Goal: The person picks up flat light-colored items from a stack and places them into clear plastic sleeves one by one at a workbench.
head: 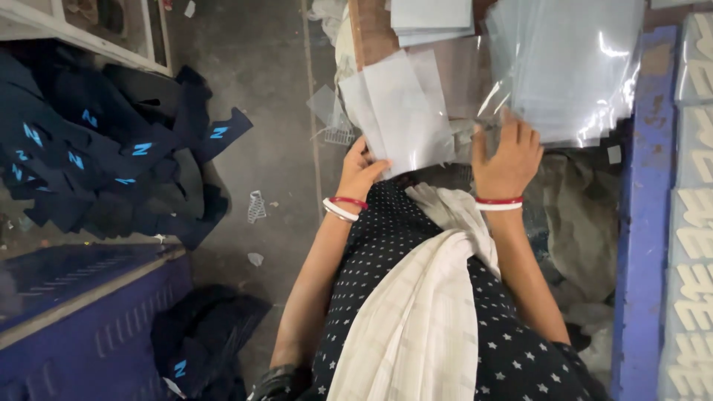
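Your left hand [362, 172] is closed on a small bunch of white sheets [397, 111], thumb pinching their near edge so they fan up and away from you, a little left of the middle of the scene. Your right hand [509, 157] lies flat with the fingers spread, palm down, on the near edge of a stack of clear plastic bags [568, 63] at the far right; it presses on the bags rather than grips them, and the loose film curls up just beside your fingers. The two hands are near each other but apart, with the white sheets and the clear bags almost meeting between them. Each wrist carries red and white bangles [343, 207]. A cream scarf [423, 304] hangs down over your dark star-dotted clothing in the near middle. To the right of the bags runs a blue frame [645, 223], with white moulded letter pieces [694, 245] along the right edge. On the left, well apart from your hands, a heap of dark navy fabric pieces [104, 160] with light blue marks lies on the grey floor [271, 82], and a blue crate [89, 319] sits in the near left corner
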